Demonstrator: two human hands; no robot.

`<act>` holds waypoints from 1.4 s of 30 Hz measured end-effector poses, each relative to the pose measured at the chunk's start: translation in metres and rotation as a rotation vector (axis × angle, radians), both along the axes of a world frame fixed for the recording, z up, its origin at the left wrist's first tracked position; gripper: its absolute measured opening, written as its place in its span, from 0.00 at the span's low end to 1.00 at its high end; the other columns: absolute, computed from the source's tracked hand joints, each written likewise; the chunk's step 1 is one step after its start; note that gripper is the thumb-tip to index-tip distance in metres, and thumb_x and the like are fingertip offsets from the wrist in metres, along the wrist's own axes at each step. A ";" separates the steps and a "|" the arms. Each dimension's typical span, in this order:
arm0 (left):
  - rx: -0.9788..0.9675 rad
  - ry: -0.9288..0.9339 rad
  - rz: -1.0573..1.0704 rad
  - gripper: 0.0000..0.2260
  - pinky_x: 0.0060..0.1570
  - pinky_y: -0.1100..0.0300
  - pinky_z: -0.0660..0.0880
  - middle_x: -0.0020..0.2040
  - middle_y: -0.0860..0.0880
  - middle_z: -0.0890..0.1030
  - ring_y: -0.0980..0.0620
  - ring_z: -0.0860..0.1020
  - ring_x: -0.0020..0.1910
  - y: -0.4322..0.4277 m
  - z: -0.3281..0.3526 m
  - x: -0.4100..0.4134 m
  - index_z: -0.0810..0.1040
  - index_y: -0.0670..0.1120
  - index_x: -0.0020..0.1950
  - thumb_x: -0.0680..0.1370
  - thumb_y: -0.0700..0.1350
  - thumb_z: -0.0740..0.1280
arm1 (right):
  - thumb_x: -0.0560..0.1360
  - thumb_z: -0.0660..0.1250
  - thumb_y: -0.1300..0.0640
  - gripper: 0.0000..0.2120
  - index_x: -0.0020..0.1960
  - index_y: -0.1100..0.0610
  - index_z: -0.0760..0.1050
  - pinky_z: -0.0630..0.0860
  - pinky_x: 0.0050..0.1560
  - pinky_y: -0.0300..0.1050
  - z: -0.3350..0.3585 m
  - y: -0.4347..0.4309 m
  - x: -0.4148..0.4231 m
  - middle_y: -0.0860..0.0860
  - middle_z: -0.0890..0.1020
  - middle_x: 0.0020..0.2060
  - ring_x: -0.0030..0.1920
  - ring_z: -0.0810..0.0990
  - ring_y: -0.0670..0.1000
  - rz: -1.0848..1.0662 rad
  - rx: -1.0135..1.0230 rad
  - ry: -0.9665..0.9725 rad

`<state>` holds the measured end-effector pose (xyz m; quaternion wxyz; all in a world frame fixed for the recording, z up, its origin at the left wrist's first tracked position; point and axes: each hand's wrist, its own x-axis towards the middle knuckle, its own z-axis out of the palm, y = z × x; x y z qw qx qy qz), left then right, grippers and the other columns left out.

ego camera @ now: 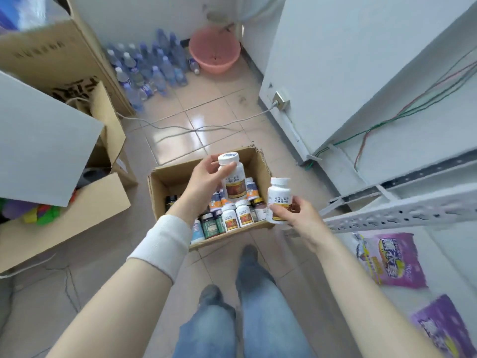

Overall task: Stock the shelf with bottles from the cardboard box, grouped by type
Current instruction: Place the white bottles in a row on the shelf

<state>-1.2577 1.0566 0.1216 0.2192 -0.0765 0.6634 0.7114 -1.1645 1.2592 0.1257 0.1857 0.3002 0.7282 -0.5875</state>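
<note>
Fingers (227,168) of the left hand (206,179) wrap one white bottle (233,186) above the cardboard box (160,195); the right hand (300,215) grips a matching bottle (278,200) nearer the shelf (400,215), right. Light, rigid, smooth plastic, I'd judge: best held mid-body, below the cap.

The white bottle (232,180) in the left hand (204,177) has a red-brown picture label edged in yellow, and its white cap bears a blue printed patch. The second white bottle (278,202), in the right hand (300,215), shows dark lettering and a yellow band. Beneath both hands the cardboard box (160,187) is plain brown. The boxed bottles (242,213) are white, dark green, or labelled in blue and orange. A white wristband (165,244) wraps the left wrist. Right of the right hand lie purple packets (397,259) with yellow print. Far beyond the hands stands a pink basin (214,51).
</note>
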 end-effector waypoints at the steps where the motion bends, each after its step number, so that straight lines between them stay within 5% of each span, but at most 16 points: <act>1: 0.008 0.038 -0.047 0.05 0.49 0.52 0.77 0.48 0.52 0.82 0.50 0.81 0.50 0.003 0.016 0.005 0.75 0.54 0.50 0.75 0.47 0.68 | 0.67 0.74 0.51 0.23 0.60 0.56 0.73 0.76 0.53 0.47 0.013 -0.003 0.014 0.54 0.81 0.54 0.53 0.80 0.52 -0.053 -0.014 0.030; 6: 0.106 0.194 -0.229 0.03 0.40 0.61 0.80 0.40 0.53 0.84 0.55 0.83 0.41 0.026 0.099 0.037 0.77 0.49 0.49 0.77 0.46 0.65 | 0.69 0.71 0.53 0.24 0.61 0.60 0.71 0.74 0.59 0.56 0.082 -0.008 0.078 0.57 0.81 0.53 0.56 0.79 0.56 -0.245 -0.073 0.197; 11: 0.183 0.370 -0.353 0.04 0.44 0.57 0.79 0.44 0.52 0.82 0.53 0.81 0.45 0.079 0.179 0.079 0.77 0.52 0.50 0.78 0.45 0.63 | 0.63 0.72 0.49 0.31 0.62 0.60 0.69 0.73 0.63 0.55 0.155 0.013 0.140 0.59 0.81 0.55 0.57 0.79 0.58 -0.338 -0.095 0.375; 13: 0.195 0.445 -0.408 0.04 0.47 0.54 0.77 0.45 0.51 0.81 0.52 0.79 0.46 0.106 0.208 0.098 0.77 0.53 0.49 0.78 0.45 0.64 | 0.66 0.72 0.51 0.25 0.59 0.58 0.70 0.74 0.62 0.53 0.180 0.026 0.167 0.58 0.81 0.54 0.56 0.80 0.56 -0.371 -0.063 0.441; 16: 0.235 0.524 -0.485 0.03 0.49 0.53 0.77 0.44 0.53 0.82 0.56 0.80 0.46 0.145 0.245 0.127 0.77 0.55 0.49 0.76 0.47 0.66 | 0.60 0.71 0.42 0.28 0.57 0.52 0.71 0.74 0.61 0.49 0.213 0.050 0.209 0.54 0.81 0.53 0.52 0.80 0.49 -0.404 -0.049 0.517; 22: 0.361 0.613 -0.637 0.10 0.47 0.55 0.79 0.42 0.55 0.84 0.58 0.82 0.44 0.230 0.304 0.197 0.79 0.53 0.49 0.70 0.53 0.70 | 0.58 0.73 0.35 0.35 0.59 0.51 0.72 0.66 0.69 0.57 0.265 0.110 0.299 0.53 0.81 0.57 0.63 0.76 0.56 -0.456 -0.068 0.635; 29: 0.386 0.726 -0.759 0.09 0.45 0.60 0.80 0.43 0.54 0.84 0.57 0.82 0.46 0.327 0.355 0.249 0.80 0.54 0.48 0.69 0.55 0.70 | 0.63 0.71 0.41 0.28 0.60 0.49 0.71 0.68 0.68 0.52 0.326 0.183 0.368 0.49 0.80 0.57 0.61 0.76 0.48 -0.457 0.095 0.717; 32: 0.370 0.775 -0.796 0.07 0.47 0.59 0.80 0.43 0.54 0.84 0.56 0.82 0.46 0.360 0.373 0.247 0.80 0.56 0.46 0.70 0.54 0.70 | 0.58 0.71 0.42 0.31 0.59 0.49 0.71 0.71 0.64 0.47 0.348 0.210 0.373 0.49 0.81 0.55 0.58 0.79 0.46 -0.491 0.171 0.725; 35: 0.342 0.824 -0.827 0.07 0.48 0.60 0.79 0.47 0.51 0.84 0.55 0.82 0.48 0.399 0.388 0.234 0.80 0.56 0.48 0.71 0.53 0.70 | 0.56 0.71 0.43 0.30 0.57 0.49 0.73 0.74 0.49 0.32 0.370 0.238 0.366 0.46 0.83 0.50 0.50 0.82 0.42 -0.515 0.244 0.734; 39: 0.302 0.853 -0.899 0.04 0.41 0.70 0.77 0.41 0.58 0.84 0.63 0.81 0.43 0.462 0.402 0.208 0.79 0.57 0.47 0.75 0.47 0.69 | 0.58 0.74 0.44 0.26 0.53 0.49 0.73 0.73 0.47 0.37 0.395 0.281 0.340 0.46 0.83 0.48 0.48 0.82 0.44 -0.542 0.400 0.693; 42: 0.263 0.839 -0.974 0.06 0.43 0.69 0.78 0.47 0.54 0.83 0.59 0.81 0.47 0.518 0.401 0.185 0.79 0.51 0.51 0.75 0.46 0.69 | 0.65 0.75 0.53 0.18 0.50 0.47 0.71 0.74 0.45 0.36 0.400 0.320 0.312 0.47 0.82 0.49 0.49 0.81 0.45 -0.533 0.491 0.634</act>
